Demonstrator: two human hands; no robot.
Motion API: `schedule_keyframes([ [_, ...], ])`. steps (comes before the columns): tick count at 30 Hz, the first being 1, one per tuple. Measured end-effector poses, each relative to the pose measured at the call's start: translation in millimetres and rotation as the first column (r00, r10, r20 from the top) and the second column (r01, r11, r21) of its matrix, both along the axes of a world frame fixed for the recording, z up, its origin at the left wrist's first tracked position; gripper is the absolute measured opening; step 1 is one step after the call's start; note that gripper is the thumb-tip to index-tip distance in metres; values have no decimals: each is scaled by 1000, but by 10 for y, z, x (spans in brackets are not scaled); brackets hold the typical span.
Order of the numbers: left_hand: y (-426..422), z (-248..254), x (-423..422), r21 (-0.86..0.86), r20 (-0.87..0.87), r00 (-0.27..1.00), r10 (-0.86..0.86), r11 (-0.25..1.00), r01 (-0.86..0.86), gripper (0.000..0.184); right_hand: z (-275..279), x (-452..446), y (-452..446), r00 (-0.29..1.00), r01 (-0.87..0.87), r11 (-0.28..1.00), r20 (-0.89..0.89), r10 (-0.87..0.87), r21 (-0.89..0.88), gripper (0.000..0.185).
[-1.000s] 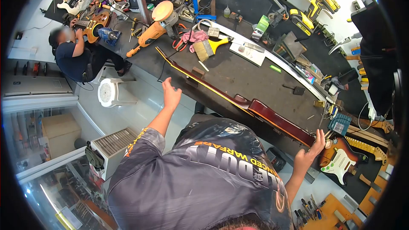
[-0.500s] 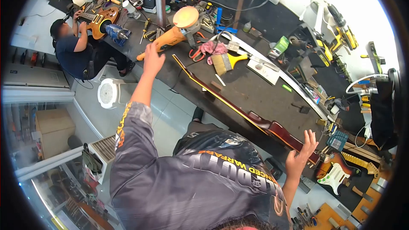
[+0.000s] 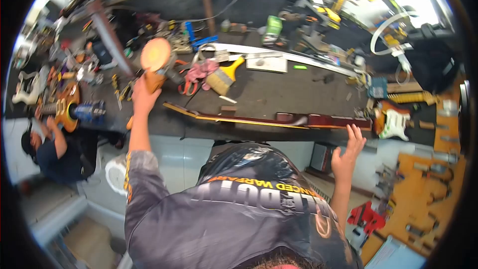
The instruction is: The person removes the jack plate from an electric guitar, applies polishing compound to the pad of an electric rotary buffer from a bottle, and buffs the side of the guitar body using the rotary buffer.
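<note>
Orange casing is filling your left hand (image 3: 143, 94), whose fingers are wrapping around the body of the sander (image 3: 156, 82). The sander is lying toward the left of the bench (image 3: 279, 92), with its round disc (image 3: 155, 54) pointing to the far side. Blur is hiding whether the tool is resting on the bench or standing clear of it.

Step in hand, as judged: you are taking hold of the sander. Next move, as judged: any lift is calling for a firm grip on the casing and a path clear of the red handles (image 3: 188, 88), the pink cloth (image 3: 201, 69) and the brush (image 3: 222, 79), all lying to the right of the tool.

Your right hand (image 3: 348, 150) is holding nothing. Its fingers are spreading open, well apart from your left hand, with the tips standing at the near side of the guitar (image 3: 331, 121). You cannot tell here whether they are touching it.

The guitar is lying on its edge along the near side of the bench, neck to the left and body to the right. A block (image 3: 228, 109) is standing beside the neck.
</note>
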State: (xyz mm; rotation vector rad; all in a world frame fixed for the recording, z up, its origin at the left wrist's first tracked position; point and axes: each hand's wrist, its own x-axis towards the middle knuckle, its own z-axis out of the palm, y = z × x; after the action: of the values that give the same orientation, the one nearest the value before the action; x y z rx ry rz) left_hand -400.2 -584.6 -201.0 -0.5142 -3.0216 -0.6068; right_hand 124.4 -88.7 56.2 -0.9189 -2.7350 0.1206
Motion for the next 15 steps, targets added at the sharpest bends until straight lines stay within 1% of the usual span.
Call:
schedule_keyframes([
  [1,-52,-9,21,22,-50,998,-31,999,32,100,9,17,14,1000,19,1000,6,-19,12,86],
  [3,-189,-40,94,95,-88,996,19,995,-11,89,55,18,44,999,49,998,-12,-48,44,84],
  [5,-470,-257,175,160,-108,989,103,983,-85,78,134,32,60,995,97,992,-28,-95,84,83],
  [8,-791,-355,513,224,-33,969,246,946,-233,71,178,-11,45,993,116,988,-39,-113,100,83],
  [9,-980,-564,545,330,21,965,260,910,-252,71,179,-17,48,992,122,987,-37,-118,102,83],
  [10,-1117,-687,587,169,48,965,258,950,-262,70,163,-16,59,993,116,988,-36,-113,100,83],
  [11,-1217,-713,588,4,80,961,265,964,-266,69,127,-34,70,994,108,990,-36,-105,96,84],
  [13,-1115,-510,597,-155,95,973,211,968,-195,63,73,-60,98,996,86,991,-2,-86,104,84],
  [15,-1080,-522,391,-236,191,947,258,949,-211,54,77,-154,87,999,51,993,4,-52,104,83],
])
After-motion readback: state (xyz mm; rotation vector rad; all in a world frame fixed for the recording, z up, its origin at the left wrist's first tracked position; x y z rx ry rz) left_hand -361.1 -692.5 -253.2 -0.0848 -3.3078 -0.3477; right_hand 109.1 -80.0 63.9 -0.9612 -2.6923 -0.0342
